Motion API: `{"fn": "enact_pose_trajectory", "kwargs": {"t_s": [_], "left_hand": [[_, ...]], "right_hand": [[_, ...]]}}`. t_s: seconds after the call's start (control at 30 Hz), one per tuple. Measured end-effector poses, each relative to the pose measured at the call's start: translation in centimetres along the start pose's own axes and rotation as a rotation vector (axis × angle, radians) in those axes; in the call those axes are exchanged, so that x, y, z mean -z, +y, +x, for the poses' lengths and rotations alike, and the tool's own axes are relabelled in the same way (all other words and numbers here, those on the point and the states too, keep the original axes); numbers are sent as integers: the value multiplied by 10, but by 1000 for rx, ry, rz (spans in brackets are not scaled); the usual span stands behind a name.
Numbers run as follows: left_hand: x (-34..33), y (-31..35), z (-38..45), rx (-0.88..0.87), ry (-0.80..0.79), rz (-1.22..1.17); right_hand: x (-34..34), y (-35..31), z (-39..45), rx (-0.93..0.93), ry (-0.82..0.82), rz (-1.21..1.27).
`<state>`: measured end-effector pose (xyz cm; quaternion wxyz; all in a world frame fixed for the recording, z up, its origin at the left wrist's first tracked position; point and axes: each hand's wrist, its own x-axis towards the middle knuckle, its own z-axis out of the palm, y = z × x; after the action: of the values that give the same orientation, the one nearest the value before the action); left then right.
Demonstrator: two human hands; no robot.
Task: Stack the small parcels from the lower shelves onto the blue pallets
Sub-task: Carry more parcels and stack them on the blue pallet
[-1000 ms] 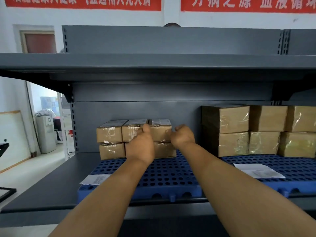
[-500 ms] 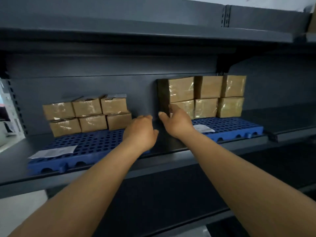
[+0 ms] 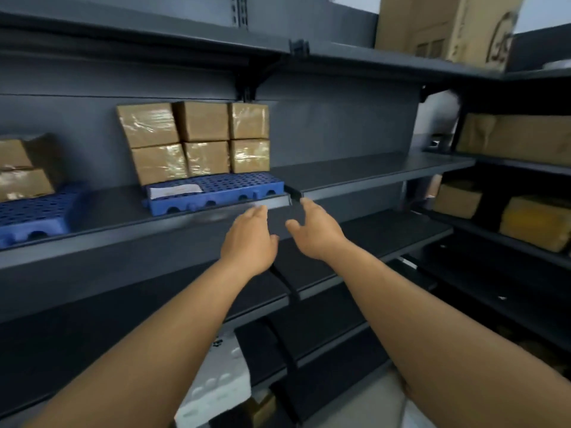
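Observation:
Several brown taped parcels (image 3: 197,140) stand two high on a blue pallet (image 3: 234,193) on the grey shelf, upper left of centre. A second blue pallet (image 3: 34,214) with more parcels (image 3: 21,171) shows at the left edge. My left hand (image 3: 250,242) and my right hand (image 3: 318,233) hover side by side in front of the shelf edge, below and right of the nearer pallet. Both hold nothing, fingers relaxed and spread. A white paper slip (image 3: 173,190) lies on the nearer pallet.
Dark grey shelves (image 3: 370,171) run right of the pallet and below my hands. On the right-hand rack sit brown parcels (image 3: 457,199) and a yellowish parcel (image 3: 534,220). A large cardboard box (image 3: 445,26) stands on the top shelf. Something white (image 3: 216,384) lies low down.
The view has swung right and down. My hands left the left stack of parcels, passed the second pallet, and now hang lower, in front of the shelf edge.

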<state>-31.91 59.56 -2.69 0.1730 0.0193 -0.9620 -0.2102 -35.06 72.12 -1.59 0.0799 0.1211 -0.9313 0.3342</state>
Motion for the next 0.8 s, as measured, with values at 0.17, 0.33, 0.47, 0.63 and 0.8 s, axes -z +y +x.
{"fn": "enact_pose_trajectory", "kwargs": {"t_s": [0.17,0.33,0.47,0.63,0.8], "left_hand": [[-66,62,-12,16,-122,-62],[-133,104,-15,17,-258,-119],[-192,124,-8,21,-352,-170],[-271,133,17,68,-494,-263],[-340,139,63,163,-586,-345]], "right_hand": [[31,92,-23,-138,-31,-14],[39,173,-33,-253,-52,-14],[33,232,-30,-343,-84,7],[21,301,-5,-433,-106,3],[14,366,41,-539,-130,-21]]}}
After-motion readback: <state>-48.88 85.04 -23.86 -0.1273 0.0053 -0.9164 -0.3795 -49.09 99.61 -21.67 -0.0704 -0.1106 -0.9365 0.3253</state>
